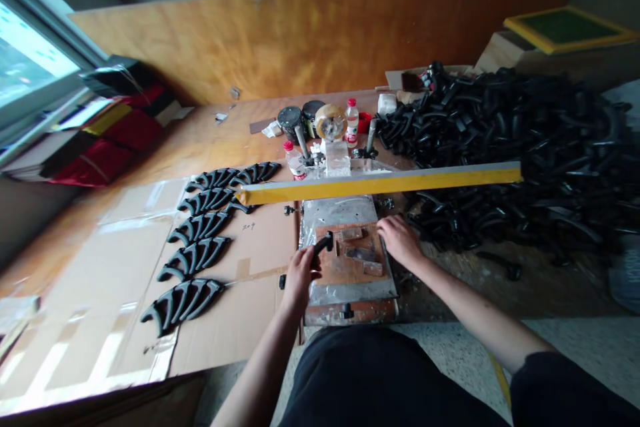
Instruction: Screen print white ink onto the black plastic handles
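Note:
My left hand (pixel 299 278) is closed around a black curved plastic handle (pixel 323 248), whose far end sticks out above the wooden board (pixel 326 273). Small wooden blocks (pixel 361 254) are fixed on this board, just right of the handle. My right hand (pixel 399 240) is by the board's right edge with its fingers loosely apart and nothing visible in them. Under the board lies a grey metal plate (pixel 345 293). A yellow-edged frame (pixel 380 185) is raised across the plate's far side, beyond both hands.
Rows of black handles (pixel 193 258) lie on cardboard (pixel 270 233) at left. A large heap of black handles (pixel 500 127) fills the right side. Behind the frame stand paint cans (pixel 290 121), a tape roll (pixel 331 122) and a bottle (pixel 351 123).

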The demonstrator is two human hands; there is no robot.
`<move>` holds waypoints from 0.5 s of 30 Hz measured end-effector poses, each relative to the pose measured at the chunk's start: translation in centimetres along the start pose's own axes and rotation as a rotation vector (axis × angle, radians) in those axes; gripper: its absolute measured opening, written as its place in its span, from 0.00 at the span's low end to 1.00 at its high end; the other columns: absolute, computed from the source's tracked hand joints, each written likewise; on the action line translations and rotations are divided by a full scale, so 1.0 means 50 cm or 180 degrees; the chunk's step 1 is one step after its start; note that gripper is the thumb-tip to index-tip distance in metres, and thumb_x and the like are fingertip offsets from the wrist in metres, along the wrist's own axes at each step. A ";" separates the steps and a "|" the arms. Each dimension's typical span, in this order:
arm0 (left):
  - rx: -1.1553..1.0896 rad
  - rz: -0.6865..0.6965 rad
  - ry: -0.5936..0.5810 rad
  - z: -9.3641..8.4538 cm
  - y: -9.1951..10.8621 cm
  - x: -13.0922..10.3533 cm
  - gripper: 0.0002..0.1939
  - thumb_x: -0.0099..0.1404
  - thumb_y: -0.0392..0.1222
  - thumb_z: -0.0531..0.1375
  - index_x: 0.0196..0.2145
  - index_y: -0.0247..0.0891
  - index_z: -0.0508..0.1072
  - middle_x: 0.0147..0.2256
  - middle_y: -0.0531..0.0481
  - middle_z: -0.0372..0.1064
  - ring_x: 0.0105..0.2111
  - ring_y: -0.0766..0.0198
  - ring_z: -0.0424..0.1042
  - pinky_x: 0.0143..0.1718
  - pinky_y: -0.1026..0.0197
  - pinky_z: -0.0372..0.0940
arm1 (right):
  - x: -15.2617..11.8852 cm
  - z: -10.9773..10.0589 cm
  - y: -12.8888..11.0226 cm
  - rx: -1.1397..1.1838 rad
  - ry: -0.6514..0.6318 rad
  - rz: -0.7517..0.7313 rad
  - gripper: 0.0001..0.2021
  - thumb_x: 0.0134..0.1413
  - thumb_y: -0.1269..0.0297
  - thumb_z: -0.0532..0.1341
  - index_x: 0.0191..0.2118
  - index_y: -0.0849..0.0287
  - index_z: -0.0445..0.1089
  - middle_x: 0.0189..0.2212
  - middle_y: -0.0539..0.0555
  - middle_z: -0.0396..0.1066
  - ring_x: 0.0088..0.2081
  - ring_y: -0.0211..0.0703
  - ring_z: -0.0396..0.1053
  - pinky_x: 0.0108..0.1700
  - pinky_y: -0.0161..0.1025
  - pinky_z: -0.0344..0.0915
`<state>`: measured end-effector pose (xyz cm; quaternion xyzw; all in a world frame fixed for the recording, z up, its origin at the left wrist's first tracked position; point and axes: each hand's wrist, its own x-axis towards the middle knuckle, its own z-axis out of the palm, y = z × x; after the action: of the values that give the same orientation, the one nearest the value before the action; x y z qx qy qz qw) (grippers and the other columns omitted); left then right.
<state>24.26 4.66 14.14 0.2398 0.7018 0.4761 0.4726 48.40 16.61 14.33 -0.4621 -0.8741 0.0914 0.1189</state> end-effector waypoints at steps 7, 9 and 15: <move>0.3270 0.0113 0.1110 -0.167 -0.052 0.123 0.18 0.70 0.51 0.44 0.50 0.39 0.60 0.42 0.38 0.74 0.40 0.51 0.75 0.37 0.54 0.65 | -0.020 0.042 0.211 -0.1186 -0.0203 0.0851 0.17 0.58 0.78 0.50 0.49 0.62 0.69 0.38 0.63 0.73 0.46 0.55 0.64 0.46 0.48 0.58; 0.3455 0.0042 0.0877 -0.178 -0.071 0.138 0.18 0.70 0.51 0.45 0.48 0.38 0.63 0.41 0.37 0.75 0.41 0.47 0.75 0.39 0.52 0.64 | -0.023 0.048 0.197 -0.0781 -0.0004 0.0772 0.19 0.60 0.75 0.49 0.54 0.60 0.68 0.39 0.61 0.74 0.45 0.52 0.66 0.47 0.46 0.59; 0.3861 -0.0039 0.0227 -0.190 -0.062 0.176 0.14 0.66 0.46 0.52 0.42 0.36 0.69 0.39 0.35 0.76 0.44 0.45 0.75 0.43 0.50 0.64 | 0.018 0.063 0.023 0.0646 0.0068 -0.0656 0.17 0.65 0.70 0.51 0.53 0.52 0.72 0.45 0.53 0.73 0.44 0.41 0.69 0.45 0.36 0.64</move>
<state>12.29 6.03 8.49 0.4462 0.8647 -0.0037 0.2307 47.91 17.83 11.14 -0.3565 -0.9018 0.1617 0.1831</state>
